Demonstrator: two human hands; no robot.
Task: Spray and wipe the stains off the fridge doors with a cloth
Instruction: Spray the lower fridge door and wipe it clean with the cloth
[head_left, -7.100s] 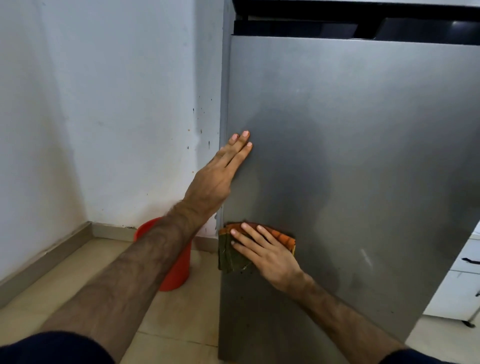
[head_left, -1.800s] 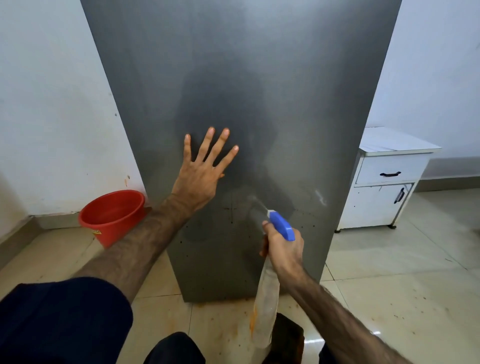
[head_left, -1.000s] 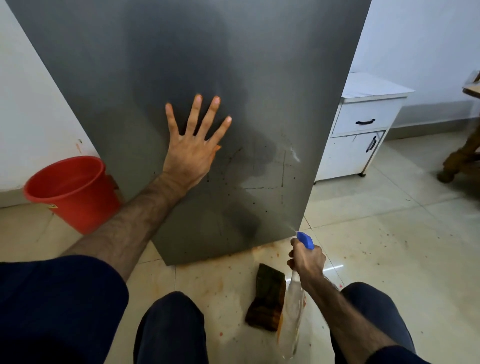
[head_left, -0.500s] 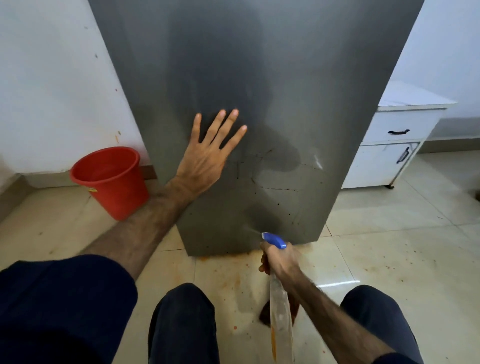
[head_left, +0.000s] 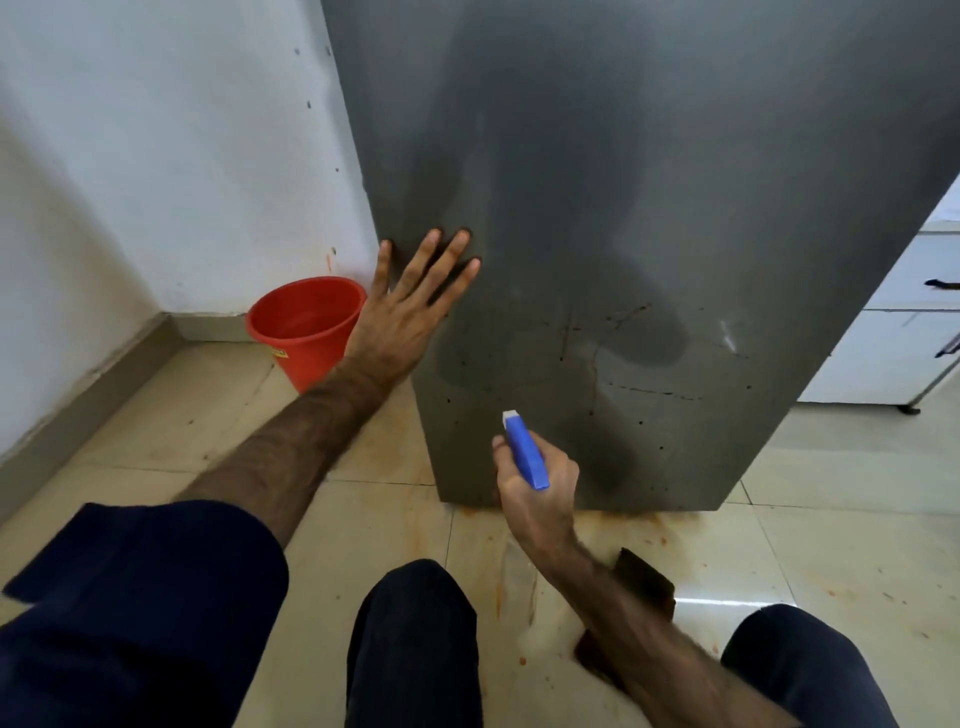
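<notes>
Left hand (head_left: 400, 317) pressed flat, fingers spread, against the fridge door (head_left: 649, 208) for support; right hand (head_left: 537, 488) closed around the spray bottle (head_left: 525, 449), nozzle aimed at the stained lower panel; cloth (head_left: 641, 574) parked on the floor behind the right forearm, ready for wiping.

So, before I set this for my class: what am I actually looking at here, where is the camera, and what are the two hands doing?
There is no machine. A person wears a camera on the head, looking down at their own arms and knees. They crouch before a grey fridge door marked with dark specks and streaks. The left hand lies flat and open against the door. The right hand has its grip on a spray bottle with a blue head, aimed at the door. A brown cloth lies on the tiled floor, partly behind the right arm. A red bucket stands by the wall.
</notes>
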